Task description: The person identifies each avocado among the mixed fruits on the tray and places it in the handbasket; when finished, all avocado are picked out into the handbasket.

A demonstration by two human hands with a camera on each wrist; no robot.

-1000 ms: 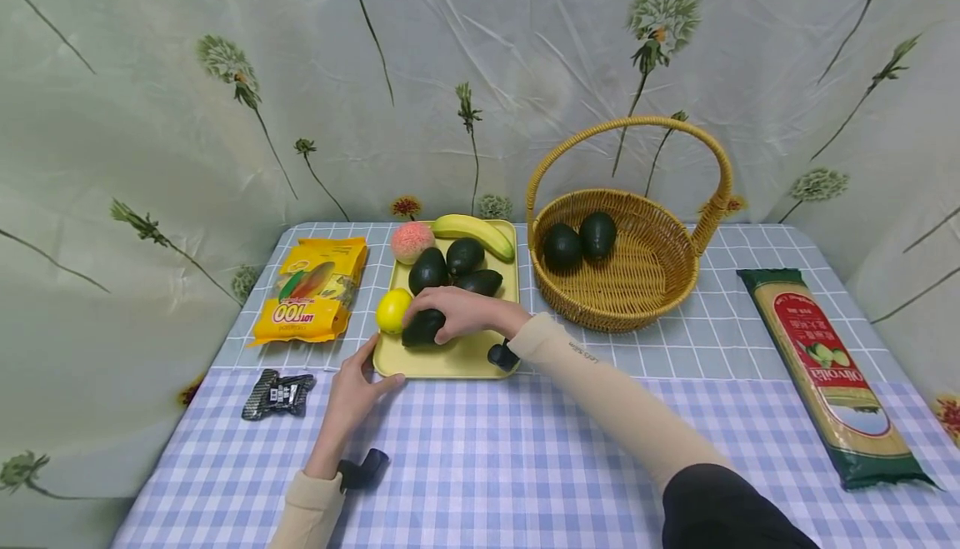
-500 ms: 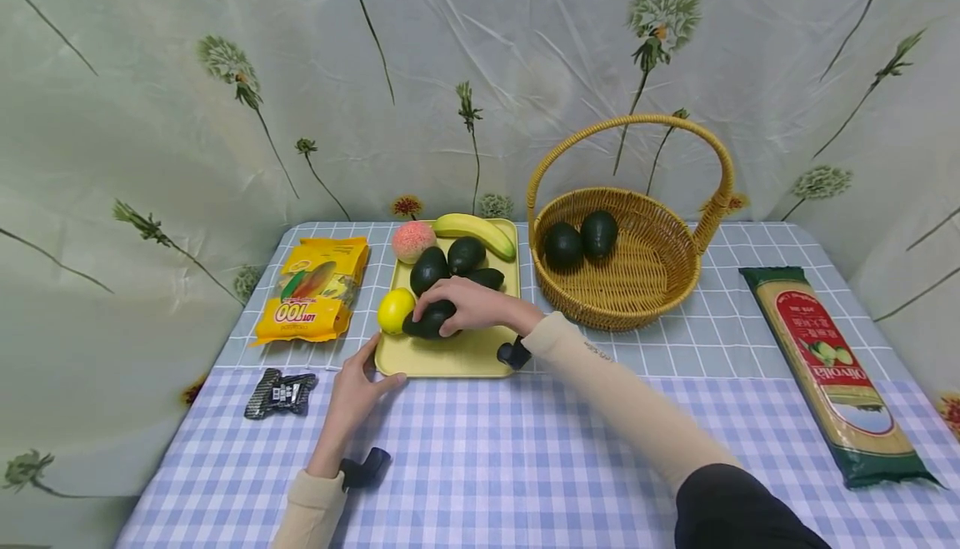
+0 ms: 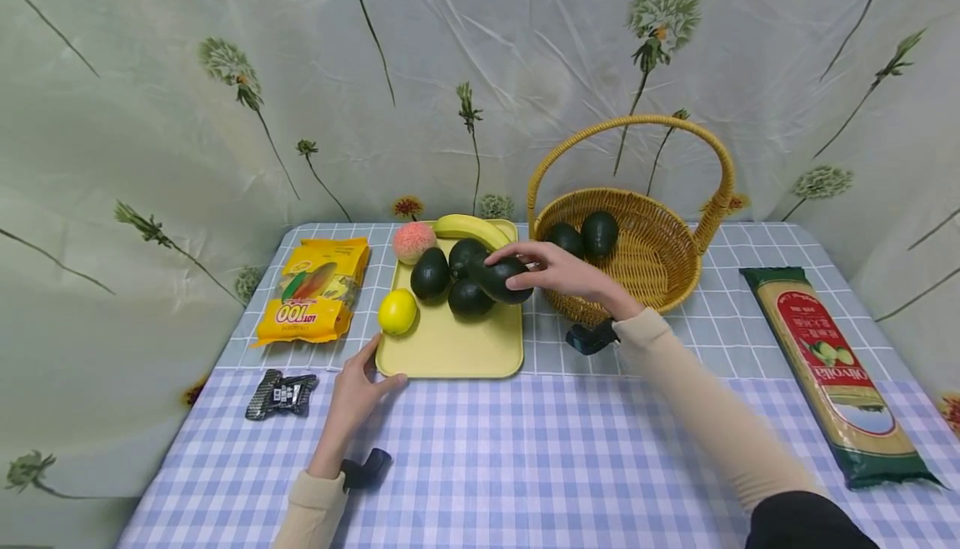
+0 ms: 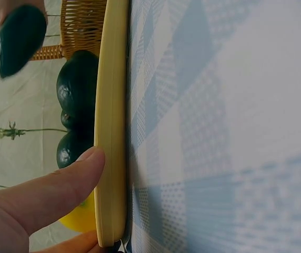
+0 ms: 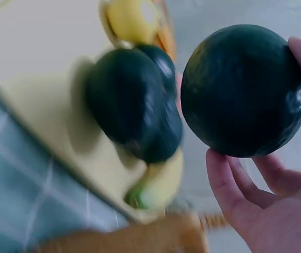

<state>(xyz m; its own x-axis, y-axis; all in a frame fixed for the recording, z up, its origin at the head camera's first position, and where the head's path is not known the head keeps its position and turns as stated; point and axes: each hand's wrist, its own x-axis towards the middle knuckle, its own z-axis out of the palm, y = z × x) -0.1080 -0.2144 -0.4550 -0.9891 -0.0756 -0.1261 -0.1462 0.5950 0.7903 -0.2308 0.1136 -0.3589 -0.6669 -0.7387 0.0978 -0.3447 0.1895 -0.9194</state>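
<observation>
Over the tray (image 3: 450, 353), right hand (image 3: 564, 270) grips 1 avocado (image 3: 501, 279) (now lifted); left hand (image 3: 356, 388), spread, touches rim (image 3: 450, 377).

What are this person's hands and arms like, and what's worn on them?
The left hand and right hand are bare. Both arms wear cream sleeves with cuffs; on the right, a black sleeve shows higher up. A small black device sits near each wrist.

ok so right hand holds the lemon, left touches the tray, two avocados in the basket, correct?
Wrong fruit: the right hand holds an avocado, not the lemon; see the right wrist view. Left hand touching the tray and two avocados in the basket stand.
</observation>
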